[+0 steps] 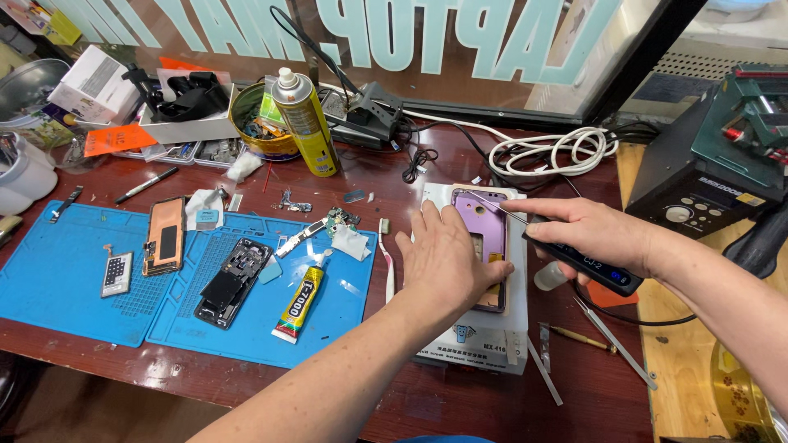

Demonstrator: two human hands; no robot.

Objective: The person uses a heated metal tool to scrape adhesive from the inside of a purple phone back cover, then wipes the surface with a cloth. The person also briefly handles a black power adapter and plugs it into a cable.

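Blues, purple and yellow on a dark red-brown bench

The phone back [484, 234] is purple, lying on a white heating pad [480, 336]; the handle of the tool [584, 264] is black. 2 work mats [74, 271] are bright blue, the spray can [308, 123] yellow with a white cap, the glue tube [299, 302] yellow and black, the coiled cable [552, 150] white.

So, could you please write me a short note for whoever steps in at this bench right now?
Left hand lies flat on the purple phone frame, pinning it to the white heating plate.
Right hand holds a dark-handled tool; its thin tip reaches the frame's top edge.
Done: the phone is apart, with its screen, dark inner frame and glue tube on the blue mat.
Left: the frame is bare and not refitted.
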